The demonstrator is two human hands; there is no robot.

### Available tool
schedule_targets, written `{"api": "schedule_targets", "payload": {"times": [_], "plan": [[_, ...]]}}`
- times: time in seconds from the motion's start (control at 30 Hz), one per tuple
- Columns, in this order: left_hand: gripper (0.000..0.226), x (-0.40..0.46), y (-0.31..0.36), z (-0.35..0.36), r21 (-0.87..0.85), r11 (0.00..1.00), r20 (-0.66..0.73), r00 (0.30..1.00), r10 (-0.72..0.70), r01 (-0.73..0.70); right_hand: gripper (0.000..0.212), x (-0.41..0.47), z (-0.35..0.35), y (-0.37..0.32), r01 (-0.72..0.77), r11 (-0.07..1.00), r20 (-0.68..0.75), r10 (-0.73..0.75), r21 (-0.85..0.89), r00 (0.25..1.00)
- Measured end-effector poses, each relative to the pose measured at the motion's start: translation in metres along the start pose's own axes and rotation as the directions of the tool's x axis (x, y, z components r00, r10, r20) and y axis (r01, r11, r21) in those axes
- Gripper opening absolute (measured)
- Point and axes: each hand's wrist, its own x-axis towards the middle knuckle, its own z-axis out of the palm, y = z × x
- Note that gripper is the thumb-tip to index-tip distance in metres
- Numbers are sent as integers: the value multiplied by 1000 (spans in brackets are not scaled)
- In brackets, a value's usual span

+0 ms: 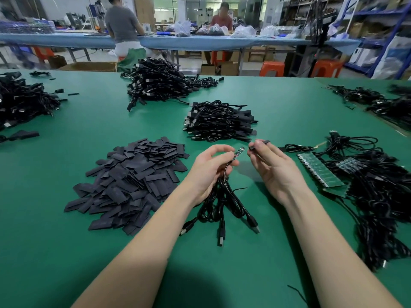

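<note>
Just right of the big heap of flat black heat-shrink sleeve pieces (pixel 126 185), both hands hover above the green work mat (pixel 66 252). The left hand (pixel 209 167), the one nearer the heap, has its fingers curled round a bundle of black USB cables (pixel 224 203). Thumb and forefinger pinch one lead by the lower end of the small narrow circuit board (pixel 238 153) at its tip. The board tilts up and away from the heap, and the rest of the bundle trails from the palm onto the mat with the plugs fanned out towards the person.

The right hand (pixel 271 165), farther from the heap, pinches a single short black sleeve (pixel 251 148) between thumb and forefinger. Its open end faces the board's tip across a small gap — the two are close but not touching. The other fingers lie loosely bent.

Beyond the heap and to its right sits a neat stack of coiled black cables (pixel 219 122). Farther right of the heap, past the right hand, a green panel of joined circuit boards (pixel 318 168) rests against a loose tangle of black leads (pixel 382 196).
</note>
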Motion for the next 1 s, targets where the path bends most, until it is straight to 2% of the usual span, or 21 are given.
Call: {"api": "schedule_targets", "payload": {"times": [0.37, 0.53, 0.6, 1.0], "plan": [[8, 0, -2, -5, -5, 1000, 83, 996, 12, -12, 13, -3, 3, 0, 11, 998, 24, -9, -64, 1000], [19, -4, 1, -6, -41, 999, 193, 981, -11, 19, 6, -8, -5, -12, -145, 984, 132, 158, -103, 978], [16, -5, 1, -7, -49, 998, 227, 974, -15, 26, 8, -10, -8, -17, -171, 974, 153, 194, -148, 969], [13, -10, 5, -9, -58, 997, 294, 955, -30, 49, 15, -16, -13, -26, -85, 960, 267, 158, -267, 951]]}}
